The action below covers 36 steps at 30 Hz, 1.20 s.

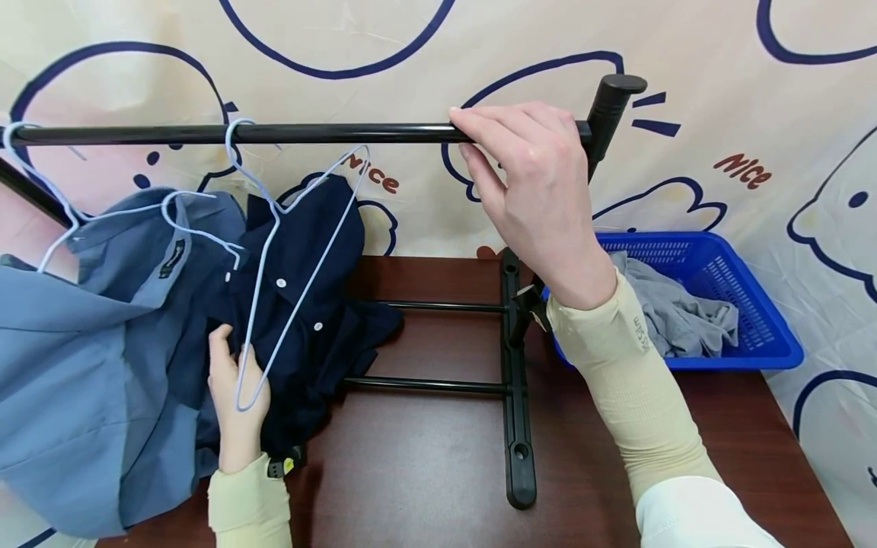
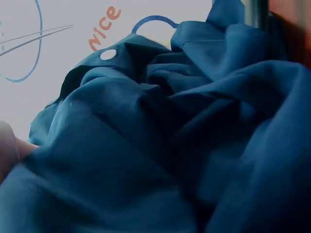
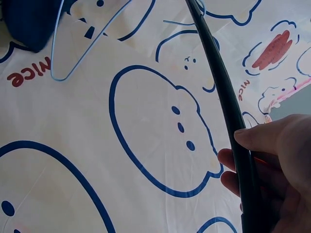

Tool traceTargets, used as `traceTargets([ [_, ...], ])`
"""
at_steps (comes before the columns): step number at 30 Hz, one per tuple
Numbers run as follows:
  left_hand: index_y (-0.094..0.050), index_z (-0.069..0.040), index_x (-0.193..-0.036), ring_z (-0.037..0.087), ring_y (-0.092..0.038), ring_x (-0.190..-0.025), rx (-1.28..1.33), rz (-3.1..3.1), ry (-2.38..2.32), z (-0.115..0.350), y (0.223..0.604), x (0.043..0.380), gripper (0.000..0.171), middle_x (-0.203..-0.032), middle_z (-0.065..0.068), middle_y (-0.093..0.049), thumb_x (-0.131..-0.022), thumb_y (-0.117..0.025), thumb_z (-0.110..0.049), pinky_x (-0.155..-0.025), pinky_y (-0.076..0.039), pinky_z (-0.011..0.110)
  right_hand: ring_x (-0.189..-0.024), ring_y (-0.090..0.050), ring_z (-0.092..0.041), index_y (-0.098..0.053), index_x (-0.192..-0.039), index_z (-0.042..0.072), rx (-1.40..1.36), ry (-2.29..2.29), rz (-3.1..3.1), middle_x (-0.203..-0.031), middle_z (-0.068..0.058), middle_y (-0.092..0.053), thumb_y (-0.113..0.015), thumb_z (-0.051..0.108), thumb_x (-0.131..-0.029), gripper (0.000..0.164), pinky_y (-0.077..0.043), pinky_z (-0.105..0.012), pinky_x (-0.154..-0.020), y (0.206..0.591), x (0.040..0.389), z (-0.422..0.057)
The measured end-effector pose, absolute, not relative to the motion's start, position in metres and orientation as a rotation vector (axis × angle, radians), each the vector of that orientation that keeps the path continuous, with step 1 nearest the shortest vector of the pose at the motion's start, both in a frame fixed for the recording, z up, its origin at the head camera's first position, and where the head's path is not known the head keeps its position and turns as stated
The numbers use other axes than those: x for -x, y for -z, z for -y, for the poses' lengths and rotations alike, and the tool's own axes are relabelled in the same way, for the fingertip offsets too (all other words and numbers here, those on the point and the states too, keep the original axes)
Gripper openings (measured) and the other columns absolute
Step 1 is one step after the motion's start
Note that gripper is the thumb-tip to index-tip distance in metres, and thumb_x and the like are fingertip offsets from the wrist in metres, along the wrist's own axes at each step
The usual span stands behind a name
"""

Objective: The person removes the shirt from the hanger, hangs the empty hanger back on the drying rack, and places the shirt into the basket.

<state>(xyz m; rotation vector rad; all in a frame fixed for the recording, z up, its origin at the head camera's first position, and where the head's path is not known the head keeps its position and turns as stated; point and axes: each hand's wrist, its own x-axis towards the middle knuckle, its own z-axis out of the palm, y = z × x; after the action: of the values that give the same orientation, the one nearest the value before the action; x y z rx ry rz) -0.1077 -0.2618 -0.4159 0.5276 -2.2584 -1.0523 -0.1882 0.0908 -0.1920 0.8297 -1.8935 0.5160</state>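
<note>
My left hand point(image 1: 236, 388) grips a dark navy shirt point(image 1: 329, 251) with white buttons, its fingers partly hidden by cloth. Bunched navy folds fill the left wrist view, with the thumb point(image 2: 8, 150) at the left edge. A light blue wire hanger point(image 1: 259, 285) hooks over the black rail point(image 1: 356, 134) and hangs tilted, its lower end overlapping the left hand. My right hand point(image 1: 534, 179) holds the rail near its right end. In the right wrist view, thumb and fingers wrap round the rail point(image 3: 226, 97).
A lighter blue shirt point(image 1: 62, 358) hangs at the left on another hanger point(image 1: 58, 194). The rack's black base point(image 1: 517, 426) stands on a brown table point(image 1: 418, 457). At the right, a blue basket point(image 1: 767, 327) holds grey cloth point(image 1: 685, 312). A patterned curtain point(image 1: 411, 46) hangs behind.
</note>
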Motion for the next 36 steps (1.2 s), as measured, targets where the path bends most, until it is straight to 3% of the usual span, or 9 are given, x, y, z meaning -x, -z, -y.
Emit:
traceTargets([
  [4, -0.045, -0.008, -0.133, 0.043, -0.046, -0.096, -0.559, 2.320, 1.041, 0.262, 0.422, 0.111, 0.036, -0.109, 0.024, -0.054, -0.098, -0.039, -0.014, -0.081, -0.032, 0.051, -0.098, -0.057, -0.022, -0.068, -0.115, 0.009, -0.830, -0.518, 1.895, -0.107, -0.003, -0.067, -0.055, 0.019, -0.095, 0.026, -0.037, -0.035, -0.086, 0.192, 0.188, -0.091],
  [8, -0.046, 0.001, -0.129, 0.043, -0.037, -0.120, -0.484, 2.364, 1.038, 0.262, 0.427, 0.114, 0.035, -0.127, 0.027, -0.045, -0.096, -0.041, -0.007, -0.097, -0.026, 0.052, -0.098, -0.057, -0.023, -0.068, -0.115, 0.009, -0.829, -0.516, 1.893, -0.108, -0.003, -0.067, -0.055, 0.019, -0.095, 0.026, -0.037, -0.035, -0.086, 0.192, 0.188, -0.091],
  [12, -0.040, 0.002, -0.133, 0.042, -0.032, -0.126, -0.475, 2.494, 1.054, 0.262, 0.429, 0.117, 0.039, -0.135, 0.029, -0.038, -0.094, -0.041, -0.003, -0.101, -0.025, 0.051, -0.097, -0.057, -0.023, -0.068, -0.115, 0.008, -0.829, -0.513, 1.886, -0.108, -0.003, -0.067, -0.054, 0.019, -0.096, 0.026, -0.037, -0.035, -0.086, 0.191, 0.188, -0.092],
  [16, -0.027, -0.004, -0.143, 0.043, -0.026, -0.129, -0.539, 2.651, 1.074, 0.261, 0.428, 0.117, 0.055, -0.142, 0.029, -0.028, -0.091, -0.043, -0.005, -0.100, -0.023, 0.054, -0.097, -0.057, -0.023, -0.068, -0.115, 0.008, -0.832, -0.516, 1.886, -0.108, -0.003, -0.067, -0.055, 0.018, -0.095, 0.026, -0.037, -0.035, -0.086, 0.191, 0.187, -0.092],
  [19, -0.014, -0.008, -0.148, 0.051, -0.026, -0.126, -0.590, 2.783, 1.060, 0.258, 0.425, 0.115, 0.066, -0.144, 0.033, -0.020, -0.089, -0.043, -0.010, -0.098, -0.023, 0.059, -0.098, -0.057, -0.023, -0.068, -0.116, 0.008, -0.833, -0.515, 1.890, -0.109, -0.004, -0.067, -0.053, 0.018, -0.096, 0.027, -0.036, -0.036, -0.087, 0.192, 0.187, -0.092],
  [23, -0.009, -0.008, -0.148, 0.058, -0.037, -0.113, -0.600, 2.920, 0.986, 0.256, 0.425, 0.114, 0.069, -0.136, 0.039, -0.029, -0.089, -0.044, -0.013, -0.092, -0.029, 0.060, -0.102, -0.055, -0.024, -0.066, -0.119, 0.008, -0.843, -0.496, 1.902, -0.112, -0.004, -0.065, -0.050, 0.023, -0.097, 0.031, -0.035, -0.036, -0.091, 0.193, 0.188, -0.092],
  [29, -0.028, -0.007, -0.141, 0.057, -0.043, -0.104, -0.578, 2.879, 0.915, 0.257, 0.430, 0.117, 0.059, -0.129, 0.035, -0.040, -0.085, -0.043, -0.005, -0.085, -0.033, 0.062, -0.114, -0.050, -0.024, -0.061, -0.124, 0.004, -0.911, -0.515, 1.874, -0.121, -0.009, -0.061, -0.054, 0.024, -0.095, 0.035, -0.030, -0.037, -0.099, 0.193, 0.184, -0.094],
  [33, -0.044, -0.006, -0.124, 0.058, -0.045, -0.097, -0.568, 2.781, 0.901, 0.257, 0.432, 0.119, 0.043, -0.122, 0.030, -0.048, -0.082, -0.041, -0.002, -0.078, -0.033, 0.062, -0.120, -0.047, -0.025, -0.061, -0.120, -0.003, -1.002, -0.702, 1.757, -0.122, -0.015, -0.059, -0.064, 0.013, -0.089, 0.035, -0.028, -0.037, -0.102, 0.191, 0.175, -0.095],
  [36, -0.048, -0.006, -0.113, 0.057, -0.046, -0.094, -0.560, 2.744, 0.903, 0.257, 0.432, 0.119, 0.034, -0.118, 0.029, -0.051, -0.081, -0.038, 0.000, -0.075, -0.034, 0.062, -0.118, -0.049, -0.026, -0.062, -0.115, -0.008, -1.058, -0.811, 1.657, -0.119, -0.020, -0.059, -0.068, 0.005, -0.083, 0.035, -0.033, -0.038, -0.100, 0.190, 0.165, -0.095],
])
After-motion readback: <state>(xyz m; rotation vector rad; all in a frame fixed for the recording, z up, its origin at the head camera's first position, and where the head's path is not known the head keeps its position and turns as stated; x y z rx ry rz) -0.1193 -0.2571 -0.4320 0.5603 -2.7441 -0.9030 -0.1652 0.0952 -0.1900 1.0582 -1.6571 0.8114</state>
